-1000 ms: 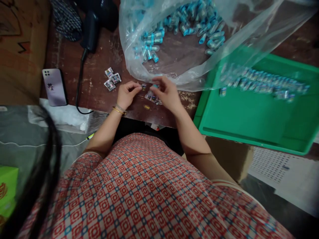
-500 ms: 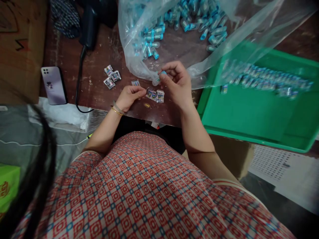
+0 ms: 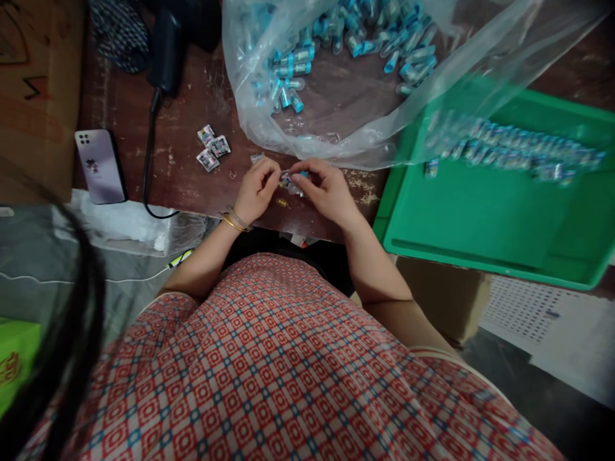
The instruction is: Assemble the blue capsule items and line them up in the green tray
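Note:
Close together over the table's front edge, both my hands meet at the fingertips. My right hand (image 3: 329,192) is closed on a small clear vial (image 3: 293,187) with a blue cap, partly hidden by the fingers. My left hand (image 3: 258,191) pinches a small printed label (image 3: 285,175) against the vial's near end; its shape is mostly covered. Beneath the fingers lie further printed labels, largely out of sight. Another label (image 3: 256,157) rests just beyond my left hand. Several more labels (image 3: 208,159) form a loose group to the left.
A clear plastic bag (image 3: 327,148) of blue-capped vials (image 3: 295,67) lies open at the back. On the right, a green tray (image 3: 461,246) holds rows of labelled vials (image 3: 523,150). A phone (image 3: 100,168), a corded dark heat gun or dryer (image 3: 166,57) and a cardboard box (image 3: 41,109) are left.
My right hand has brought the vial down and left, away from the bag's edge, to my left fingertips. My left hand has shifted slightly right and curled more.

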`<state>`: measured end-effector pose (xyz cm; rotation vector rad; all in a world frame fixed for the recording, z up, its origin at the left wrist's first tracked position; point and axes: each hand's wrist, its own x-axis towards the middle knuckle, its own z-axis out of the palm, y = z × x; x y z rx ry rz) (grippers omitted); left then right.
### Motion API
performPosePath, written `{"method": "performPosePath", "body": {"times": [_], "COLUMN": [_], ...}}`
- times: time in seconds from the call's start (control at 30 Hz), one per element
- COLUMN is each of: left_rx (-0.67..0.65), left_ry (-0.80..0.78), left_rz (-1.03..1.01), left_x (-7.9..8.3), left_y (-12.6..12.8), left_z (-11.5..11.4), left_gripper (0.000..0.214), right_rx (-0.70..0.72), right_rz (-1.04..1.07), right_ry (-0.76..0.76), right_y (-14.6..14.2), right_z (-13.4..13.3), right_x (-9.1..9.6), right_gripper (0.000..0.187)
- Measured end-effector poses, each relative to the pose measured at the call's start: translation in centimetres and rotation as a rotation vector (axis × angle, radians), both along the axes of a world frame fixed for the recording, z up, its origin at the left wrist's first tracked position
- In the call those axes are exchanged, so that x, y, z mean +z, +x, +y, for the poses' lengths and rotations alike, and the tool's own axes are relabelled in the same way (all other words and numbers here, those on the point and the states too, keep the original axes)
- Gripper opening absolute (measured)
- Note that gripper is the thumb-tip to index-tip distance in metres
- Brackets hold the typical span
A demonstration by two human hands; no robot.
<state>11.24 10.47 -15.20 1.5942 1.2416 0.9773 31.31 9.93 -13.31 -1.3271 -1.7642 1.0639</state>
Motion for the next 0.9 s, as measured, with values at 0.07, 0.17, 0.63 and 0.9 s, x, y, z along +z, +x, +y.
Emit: {"method": "performPosePath", "body": {"times": [0.07, 0.17, 0.63, 0.9], "left_rx": [-0.033, -0.044, -0.032, -0.112], "left_ry": [0.002, -0.023, -0.347, -0.397], "left_rz": [0.018, -0.011, -0.286, -0.350], "left_x": [0.3, 0.3, -0.6, -0.3], "left_y": [0.2, 0.3, 0.4, 0.6], "left_z": [-0.2, -0.5, -0.4, -0.9], "left_gripper": [0.042, 0.039, 0.034, 0.032], "right_rx": [-0.010, -0.016, -0.131, -0.126], "right_rz": [-0.016, -0.037, 0.264, 0.143], "right_ry": [0.009, 0.009, -0.037, 0.002], "right_y": [-0.3, -0.3, 1.2, 1.1], "right_z": [-0.3, -0.3, 0.4, -0.2], "right_x": [-0.2, -0.3, 0.2, 0.0], "right_gripper": [0.023, 0.022, 0.052, 0.045]}}
